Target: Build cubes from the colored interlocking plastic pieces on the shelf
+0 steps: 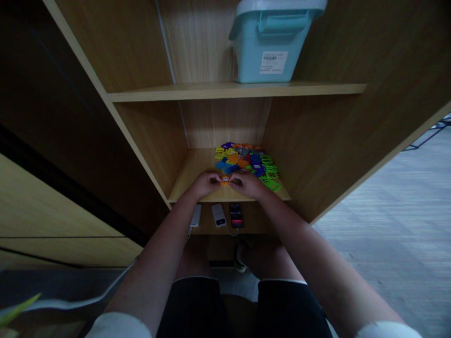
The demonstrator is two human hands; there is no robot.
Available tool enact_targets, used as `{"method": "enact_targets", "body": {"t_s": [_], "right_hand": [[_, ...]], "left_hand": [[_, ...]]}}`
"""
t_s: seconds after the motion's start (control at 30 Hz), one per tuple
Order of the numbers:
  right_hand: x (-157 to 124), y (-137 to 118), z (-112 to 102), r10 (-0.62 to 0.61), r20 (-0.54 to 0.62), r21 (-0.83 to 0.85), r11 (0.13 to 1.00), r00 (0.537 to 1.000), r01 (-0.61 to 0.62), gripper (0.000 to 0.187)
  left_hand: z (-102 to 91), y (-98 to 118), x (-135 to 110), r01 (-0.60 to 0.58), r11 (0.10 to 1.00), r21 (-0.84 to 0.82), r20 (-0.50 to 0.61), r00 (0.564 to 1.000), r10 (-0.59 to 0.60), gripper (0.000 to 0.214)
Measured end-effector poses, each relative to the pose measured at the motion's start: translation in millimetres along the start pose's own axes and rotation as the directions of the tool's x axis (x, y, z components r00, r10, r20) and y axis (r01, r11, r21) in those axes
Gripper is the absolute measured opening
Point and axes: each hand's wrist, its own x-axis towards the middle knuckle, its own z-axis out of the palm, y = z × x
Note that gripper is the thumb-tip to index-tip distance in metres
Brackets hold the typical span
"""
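Between my two hands is a small orange toothed plastic piece [224, 179] with a pale mark on it. My left hand [206, 183] pinches its left side. From the right, my right hand [245, 183] grips the same piece between thumb and fingers. Both hands are over the front of the middle shelf [186, 183]. Just behind them lies a pile of colourful interlocking plastic pieces [234, 158], in yellow, orange, blue, purple, red and green. The green pieces [270, 171] spread along the right side. My fingers hide part of the held piece.
On the upper shelf [197, 92] stands a light blue lidded bin [268, 42] with a white label. Below the middle shelf lie a white power bank [219, 215], a phone [236, 215] with a cable, and another white device [196, 215]. The cabinet's side panels [317, 155] flank my arms.
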Motion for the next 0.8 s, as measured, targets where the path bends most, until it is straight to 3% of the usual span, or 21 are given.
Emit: {"method": "enact_targets", "body": {"t_s": [0.5,0.8], "right_hand": [[-0.6,-1.6,0.4,0.023,0.006,-0.021,1.000,1.000,-0.023,0.012],[-1.1,-2.6,-0.2,0.034,-0.007,-0.008,0.999,0.999,-0.034,0.013]], "left_hand": [[2.9,4.7,-1.0,-0.036,0.999,-0.011,-0.004,0.999,0.036,0.021],[3.6,7.2,-1.1,-0.053,0.998,-0.019,-0.005,0.999,0.052,0.019]]}}
